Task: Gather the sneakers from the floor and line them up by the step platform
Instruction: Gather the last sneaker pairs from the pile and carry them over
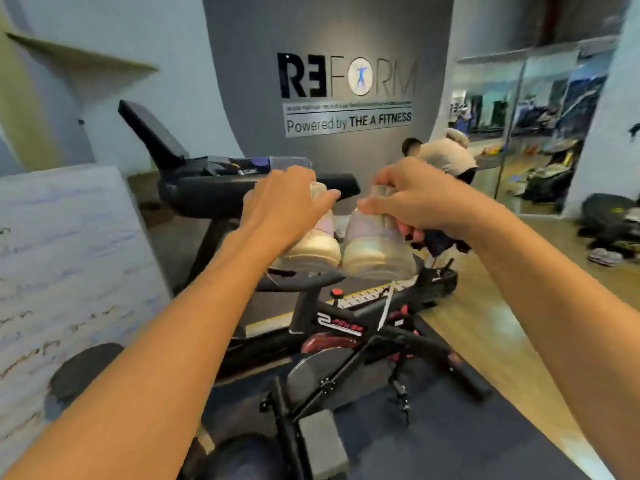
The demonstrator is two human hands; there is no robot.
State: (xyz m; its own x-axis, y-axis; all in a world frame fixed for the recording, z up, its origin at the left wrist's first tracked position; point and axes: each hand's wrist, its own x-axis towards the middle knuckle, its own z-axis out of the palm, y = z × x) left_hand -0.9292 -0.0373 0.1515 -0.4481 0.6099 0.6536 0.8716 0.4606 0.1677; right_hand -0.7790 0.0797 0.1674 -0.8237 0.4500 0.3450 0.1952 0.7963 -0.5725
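Both hands are clamped on footwear: the left hand [287, 202] grips the left sneaker [311, 247] from above, and the right hand [415, 199] grips the right sneaker [377, 251] the same way, with what looks like a darker item [440, 240] bunched under its fingers, too blurred to name. Two pale sneakers, then, held side by side and nearly touching at mid-frame, above the exercise bike [346, 341] and in front of the treadmill [242, 192]. As I judge it, the gathering is under way and the lining-up has not begun, since this pair is off the floor but not set down. No step platform can be made out. More footwear [604, 256] seems to lie on the wooden floor at the right edge, uncountable in the blur. A second person [446, 150] crouches beyond.
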